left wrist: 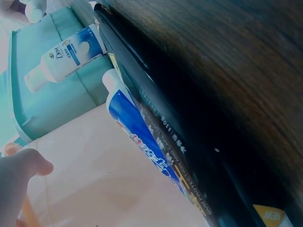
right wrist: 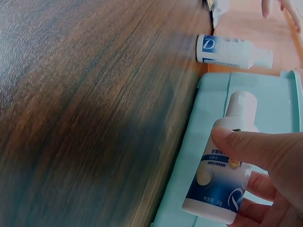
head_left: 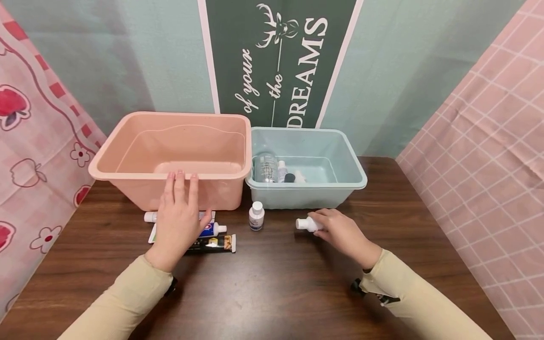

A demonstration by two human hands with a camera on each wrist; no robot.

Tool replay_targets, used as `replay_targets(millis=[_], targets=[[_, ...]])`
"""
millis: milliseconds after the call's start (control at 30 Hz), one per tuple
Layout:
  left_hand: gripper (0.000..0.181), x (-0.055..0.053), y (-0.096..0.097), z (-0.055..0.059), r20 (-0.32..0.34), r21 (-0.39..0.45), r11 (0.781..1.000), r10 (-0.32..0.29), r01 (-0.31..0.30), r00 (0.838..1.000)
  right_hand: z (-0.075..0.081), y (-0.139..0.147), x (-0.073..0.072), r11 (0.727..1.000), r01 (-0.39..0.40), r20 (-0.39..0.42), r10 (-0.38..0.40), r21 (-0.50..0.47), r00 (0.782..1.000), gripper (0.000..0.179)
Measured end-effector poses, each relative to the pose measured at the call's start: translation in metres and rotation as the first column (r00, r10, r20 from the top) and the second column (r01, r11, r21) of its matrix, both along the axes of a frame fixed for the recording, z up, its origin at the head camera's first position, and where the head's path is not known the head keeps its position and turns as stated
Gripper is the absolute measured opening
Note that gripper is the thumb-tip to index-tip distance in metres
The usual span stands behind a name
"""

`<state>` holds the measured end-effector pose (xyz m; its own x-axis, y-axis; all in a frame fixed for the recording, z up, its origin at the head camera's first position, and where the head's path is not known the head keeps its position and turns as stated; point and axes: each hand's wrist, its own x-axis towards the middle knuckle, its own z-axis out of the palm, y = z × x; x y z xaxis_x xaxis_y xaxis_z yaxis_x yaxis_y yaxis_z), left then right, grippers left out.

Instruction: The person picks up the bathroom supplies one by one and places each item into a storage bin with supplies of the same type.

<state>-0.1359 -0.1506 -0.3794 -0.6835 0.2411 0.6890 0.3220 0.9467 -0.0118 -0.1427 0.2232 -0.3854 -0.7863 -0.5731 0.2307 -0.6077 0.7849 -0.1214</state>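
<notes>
- The right grip [head_left: 340, 231] pinches a white-and-blue bottle [right wrist: 218, 170] between thumb and fingers, tilted, cap towards the left edge of the surface [head_left: 263, 293], in front of the blue bin [head_left: 306, 196].
- The left grip [head_left: 178, 217] has hold of nothing; its fingers are straight, tips at the near rim of the pink bin [head_left: 221, 193]; contact is unclear.
- Partly hidden by that grip lie a black tube [head_left: 212, 243], a blue tube [head_left: 208, 230] and a white-capped tube [head_left: 150, 216], towards the surface's left edge.
- A small white bottle [head_left: 256, 217] stands upright before the blue bin's left end.
- Both bins stand side by side towards the far edge, pink on the left.
- The blue one contains a clear bottle [head_left: 267, 167] and other small items.
- A pink checked cloth [head_left: 488, 141] hangs along the right edge.
</notes>
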Motion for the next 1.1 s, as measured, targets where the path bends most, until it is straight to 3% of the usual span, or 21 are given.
replay_targets(millis=[200,433,667,1100], targets=[[0.091,-0.001,-0.001,-0.001,-0.036,0.021,1.0,0.0,0.001,0.999,0.003,0.001,-0.001,1.0,-0.005,0.004,0.005,-0.009,1.0,0.044],[0.087,-0.001,-0.002,-0.001,0.001,0.008,1.0,-0.006,0.006,1.0,0.004,0.004,-0.003,1.0,-0.002,0.007,0.002,-0.009,1.0,0.045],[0.088,-0.001,-0.001,-0.001,-0.022,0.02,1.0,-0.013,0.013,1.0,0.006,0.007,-0.004,1.0,0.005,0.011,-0.005,-0.014,1.0,0.045],[0.089,-0.001,-0.001,0.0,-0.005,0.007,1.0,-0.011,0.011,1.0,0.015,0.013,-0.005,1.0,0.029,0.0,-0.029,0.002,1.0,0.045]])
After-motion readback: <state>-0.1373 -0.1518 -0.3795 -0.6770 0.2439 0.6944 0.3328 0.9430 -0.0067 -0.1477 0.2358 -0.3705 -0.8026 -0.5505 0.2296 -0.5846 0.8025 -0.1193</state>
